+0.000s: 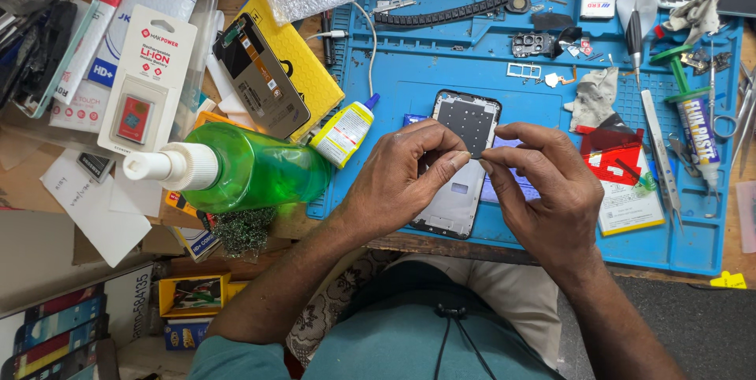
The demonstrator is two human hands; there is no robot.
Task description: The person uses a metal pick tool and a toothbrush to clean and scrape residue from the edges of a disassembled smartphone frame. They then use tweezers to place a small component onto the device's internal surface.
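Observation:
An opened phone frame point(465, 124) lies face down on the blue repair mat point(417, 73), its upper part covered by a dark grid-patterned plate. My left hand point(402, 179) and my right hand point(547, 191) hover just above the frame, fingertips pinched together and almost touching at the frame's right edge. Something very small seems held between the fingertips; it is too small to identify. A small glue bottle with a blue nozzle point(344, 133) lies to the left of my left hand.
A green spray bottle point(236, 167) lies on its side at the left. A phone battery point(630, 187), a paste syringe point(693, 124), tweezers point(660, 155), a screwdriver point(635, 33), cloth scraps and small parts sit on the mat's right. Boxes and packaging crowd the left.

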